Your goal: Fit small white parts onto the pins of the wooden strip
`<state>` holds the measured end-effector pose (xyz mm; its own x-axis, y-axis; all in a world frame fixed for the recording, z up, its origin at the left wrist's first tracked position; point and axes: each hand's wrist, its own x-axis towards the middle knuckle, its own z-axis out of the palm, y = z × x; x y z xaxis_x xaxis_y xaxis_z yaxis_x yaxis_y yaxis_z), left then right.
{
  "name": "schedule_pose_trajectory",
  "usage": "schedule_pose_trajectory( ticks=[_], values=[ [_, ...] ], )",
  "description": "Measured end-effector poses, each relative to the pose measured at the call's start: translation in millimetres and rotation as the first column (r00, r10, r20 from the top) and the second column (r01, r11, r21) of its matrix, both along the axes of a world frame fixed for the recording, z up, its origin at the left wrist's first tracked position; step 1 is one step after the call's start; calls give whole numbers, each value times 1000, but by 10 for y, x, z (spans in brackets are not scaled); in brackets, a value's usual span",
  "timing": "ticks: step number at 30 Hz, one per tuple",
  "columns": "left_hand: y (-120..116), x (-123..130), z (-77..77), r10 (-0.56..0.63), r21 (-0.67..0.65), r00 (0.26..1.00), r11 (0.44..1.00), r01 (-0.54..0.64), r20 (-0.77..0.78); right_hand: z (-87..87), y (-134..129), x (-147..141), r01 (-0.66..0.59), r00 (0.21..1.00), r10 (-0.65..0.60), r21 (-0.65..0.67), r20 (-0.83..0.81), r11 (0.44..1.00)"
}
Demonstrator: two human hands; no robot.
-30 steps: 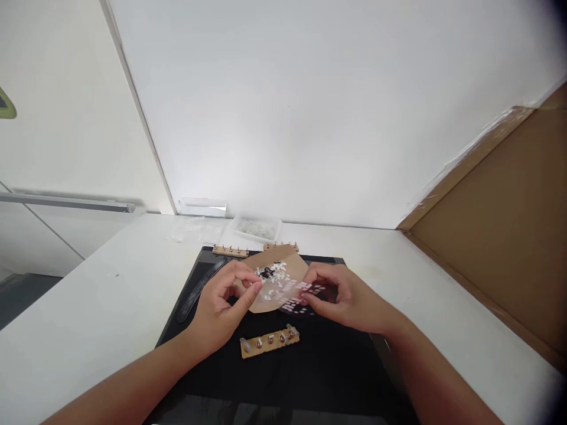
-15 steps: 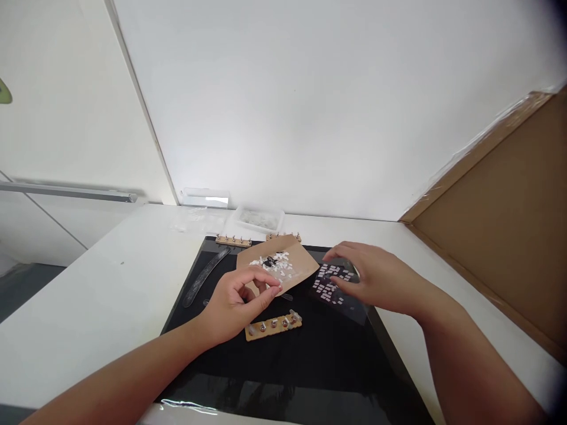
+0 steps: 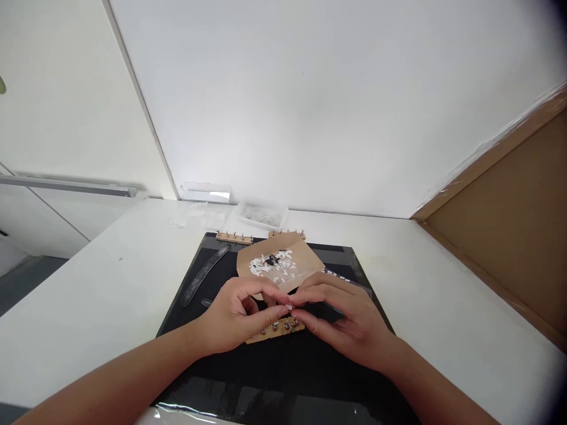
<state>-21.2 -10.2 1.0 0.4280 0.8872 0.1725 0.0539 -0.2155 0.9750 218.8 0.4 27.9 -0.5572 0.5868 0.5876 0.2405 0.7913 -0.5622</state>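
Note:
My left hand (image 3: 245, 316) is closed in a pinch, thumb and index fingertip together. My right hand (image 3: 339, 310) meets it fingertip to fingertip, its thumb and index finger also drawn together. A small white piece (image 3: 289, 307) shows between the two hands; what else the fingers hold is too small to make out. Just below the fingertips lies a wooden strip (image 3: 270, 335) with several round metal holders, partly hidden by my hands. Behind them, scraps of white and black lie on a brown paper sheet (image 3: 248, 260).
A dark curved nail file (image 3: 206, 276) lies at left on the black mat (image 3: 283, 378). Two more strips with metal pegs, a front one (image 3: 234, 238) and another (image 3: 287, 234), sit at its far edge. Behind is a clear plastic tub (image 3: 261, 215). A sheet with white tabs (image 3: 339, 275) is partly covered.
My right hand has moved left from the sheet of white tabs to meet my left hand. My left hand has shifted slightly right and down, still pinching.

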Motion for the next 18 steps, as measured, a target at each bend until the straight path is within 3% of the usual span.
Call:
schedule_pose_trajectory(
  ticks=[8, 18],
  values=[
    [-4, 27, 13, 24, -39, 1000, 999, -25, -19, -42, 2, 39, 10, 1000, -9, 21, -20, 1000],
    [16, 24, 5, 23, -78, 999, 997, -26, -42, -100, 6, 48, 36, 998, -47, 216, 43, 976]
  ],
)
